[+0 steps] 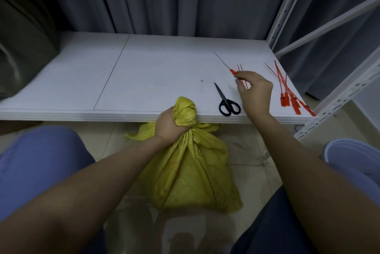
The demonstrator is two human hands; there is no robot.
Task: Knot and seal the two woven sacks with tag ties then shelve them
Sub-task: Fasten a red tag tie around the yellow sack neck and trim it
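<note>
Gripping the knotted neck of the yellow sack (191, 181) with the left hand (168, 126), wrapped tight, likely to stop the knot slackening. Standing on the floor, against the shelf's (144, 72) near edge. Pinching one red tag tie (232, 71) with the right hand (255, 93), just right of the scissors (227, 103), ready for sealing.

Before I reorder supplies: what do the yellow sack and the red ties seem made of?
The yellow sack: woven plastic, probably polypropylene, slightly glossy; fine weave texture and a frayed edge show. The red ties: thin moulded plastic, probably nylon, smooth; stiff straight tails with flat tag ends.
</note>
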